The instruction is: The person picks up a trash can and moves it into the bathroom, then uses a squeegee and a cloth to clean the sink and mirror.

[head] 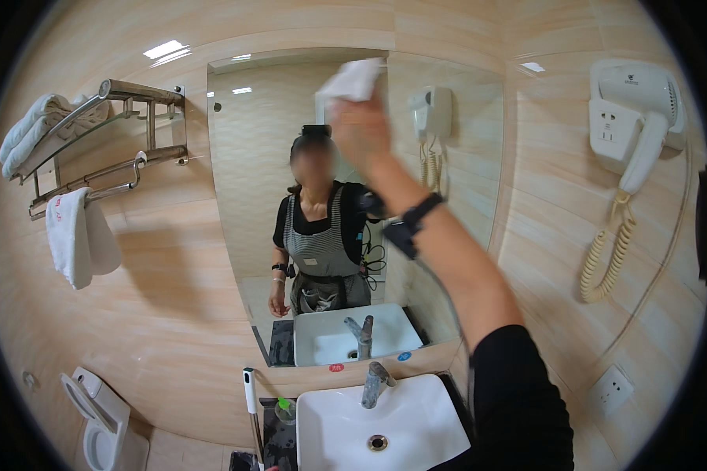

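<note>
My right hand, raised and blurred by motion, grips a white cloth or tissue at the upper part of the wall mirror. Whether the cloth touches the glass cannot be told. Of my left hand only a sliver of fingertip shows at the bottom edge. Its reflection hangs low beside the apron, fingers loosely apart and holding nothing. Below the mirror are a white washbasin and a metal faucet.
A towel rack with folded towels and a hanging towel is at left, above a toilet. A white-handled pole and green-topped container stand left of the basin. A hair dryer hangs at right.
</note>
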Demonstrator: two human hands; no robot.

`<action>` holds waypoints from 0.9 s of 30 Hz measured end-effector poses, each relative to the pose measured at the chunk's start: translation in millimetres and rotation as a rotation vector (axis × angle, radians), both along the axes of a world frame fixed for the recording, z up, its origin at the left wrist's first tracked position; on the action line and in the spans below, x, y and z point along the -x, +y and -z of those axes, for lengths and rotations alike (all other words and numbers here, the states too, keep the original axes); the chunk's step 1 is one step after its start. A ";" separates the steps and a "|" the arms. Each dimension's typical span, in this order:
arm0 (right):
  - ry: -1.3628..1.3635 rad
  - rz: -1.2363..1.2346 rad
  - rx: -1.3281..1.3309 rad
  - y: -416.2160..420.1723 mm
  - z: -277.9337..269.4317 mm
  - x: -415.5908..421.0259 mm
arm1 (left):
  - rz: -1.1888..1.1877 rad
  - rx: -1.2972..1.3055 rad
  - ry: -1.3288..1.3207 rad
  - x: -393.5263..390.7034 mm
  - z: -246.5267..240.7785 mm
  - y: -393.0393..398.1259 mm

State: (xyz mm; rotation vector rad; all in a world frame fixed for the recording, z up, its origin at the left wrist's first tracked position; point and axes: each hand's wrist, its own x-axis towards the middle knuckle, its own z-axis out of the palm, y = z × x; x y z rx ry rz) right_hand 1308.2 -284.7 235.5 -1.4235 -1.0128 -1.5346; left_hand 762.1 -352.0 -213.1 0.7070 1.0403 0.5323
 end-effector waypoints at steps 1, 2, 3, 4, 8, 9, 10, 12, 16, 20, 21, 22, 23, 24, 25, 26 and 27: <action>-0.152 0.087 0.162 30.2 2.5 18.1 | 0.052 -0.031 -0.060 -12.5 2.3 8.2; -0.019 -0.090 0.310 54.6 5.3 53.4 | 0.093 -0.029 -0.169 -27.2 10.1 15.2; 0.060 -0.603 0.255 65.5 11.0 96.4 | 0.110 -0.030 -0.271 -33.3 13.0 14.9; -0.314 0.018 0.221 115.4 23.2 57.1 | 0.191 -0.108 -0.213 -60.2 -3.3 17.2; -0.380 -0.184 0.304 90.0 29.2 98.7 | 0.283 -0.125 -0.171 -63.2 -4.5 8.7; -0.320 -0.245 0.352 78.9 28.6 91.1 | 0.243 -0.069 -0.189 -49.4 -7.6 4.1; -0.257 -0.305 0.402 64.9 27.7 81.0 | 0.204 -0.013 -0.206 -35.7 -8.2 0.0; 0.016 0.004 0.467 14.7 44.5 36.8 | 0.079 0.075 -0.085 -9.3 3.7 -1.1; 0.002 0.512 -0.017 -142.6 125.0 -106.6 | 0.017 0.193 -0.007 63.4 45.3 3.0; 0.165 0.586 -0.048 -202.2 160.7 -131.7 | -0.002 0.263 0.036 99.6 64.4 -1.4; 0.177 0.512 -0.099 -188.4 166.0 -134.1 | 0.006 0.282 0.103 100.8 53.8 -6.8; 0.186 0.438 -0.152 -172.6 172.6 -132.2 | 0.028 0.163 0.118 94.7 44.3 -11.2; 0.229 0.409 -0.143 -137.1 171.5 -108.9 | 0.008 0.169 0.089 84.2 31.0 -13.1; 0.209 0.368 -0.060 -101.8 173.1 -77.3 | 0.000 0.154 0.067 80.1 33.4 -11.8; 0.167 0.277 0.000 -65.5 176.0 -52.0 | 0.000 0.143 0.047 75.7 36.9 -9.7; 0.002 0.148 0.038 -33.8 170.9 -8.8 | 0.004 0.145 0.041 68.5 31.2 -10.7; 0.081 -0.038 0.166 1.9 171.6 28.8 | 0.007 0.147 0.036 58.4 23.6 -12.5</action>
